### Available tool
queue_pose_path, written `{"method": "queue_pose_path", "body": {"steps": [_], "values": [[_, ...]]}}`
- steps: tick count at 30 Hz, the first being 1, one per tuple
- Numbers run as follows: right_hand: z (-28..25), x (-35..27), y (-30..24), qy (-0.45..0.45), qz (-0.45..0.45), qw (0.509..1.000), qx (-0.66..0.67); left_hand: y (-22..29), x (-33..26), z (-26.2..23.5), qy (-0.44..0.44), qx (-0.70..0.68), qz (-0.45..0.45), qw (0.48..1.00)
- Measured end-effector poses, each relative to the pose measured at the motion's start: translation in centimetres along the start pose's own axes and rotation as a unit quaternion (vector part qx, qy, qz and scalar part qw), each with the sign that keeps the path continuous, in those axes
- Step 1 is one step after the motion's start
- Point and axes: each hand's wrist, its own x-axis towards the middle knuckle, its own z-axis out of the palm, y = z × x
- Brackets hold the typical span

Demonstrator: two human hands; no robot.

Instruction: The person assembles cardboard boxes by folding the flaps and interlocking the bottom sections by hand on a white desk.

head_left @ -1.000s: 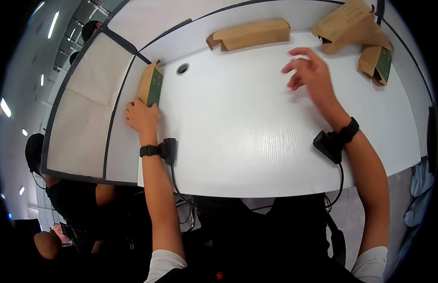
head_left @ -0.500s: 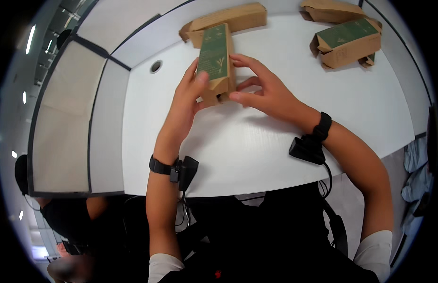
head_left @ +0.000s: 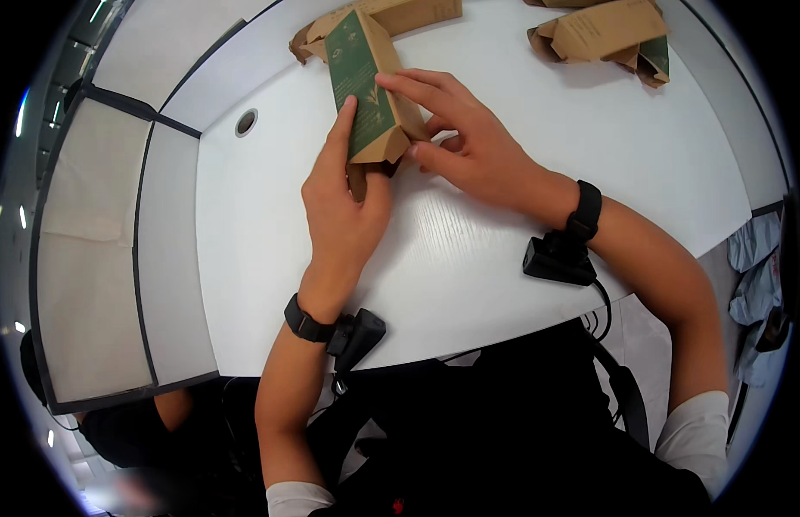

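Observation:
A long brown cardboard box [head_left: 403,90] with a green printed face lies tilted between my hands, above the white table. My left hand [head_left: 344,211] grips its near end: the fingers run up along the left edge, while the thumb is at the flaps of the near end, partly hidden beneath them. Around the box's right side, my right hand [head_left: 482,151] is bent, index fingertip on the edge of the green face and thumb at the near right corner. Those near flaps look partly open; what is inside cannot be seen.
Another brown box [head_left: 421,12] lies behind, against the back partition. More brown boxes [head_left: 602,33] with loose flaps are piled at the far right. A round cable hole [head_left: 246,122] is in the white table [head_left: 469,258] at left. Another person's arm [head_left: 173,408] shows at lower left.
My left thumb has gone from the box's green face down to its near end flaps. My right index finger has moved onto the green face's edge. The box has turned slightly; the view has shifted.

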Motion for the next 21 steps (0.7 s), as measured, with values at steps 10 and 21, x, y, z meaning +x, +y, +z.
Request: {"method": "queue_pose_path", "body": {"steps": [10, 21], "values": [[-0.5, 0.3, 1.4, 0.056, -0.078, 0.992, -0.087, 1.2, 0.1, 0.8, 0.121, 0.106, 0.174, 0.972], [-0.6, -0.3, 2.6, 0.091, -0.113, 0.977, -0.153, 0.9, 0.4, 2.5, 0.113, 0.14, 0.22, 0.959]]}}
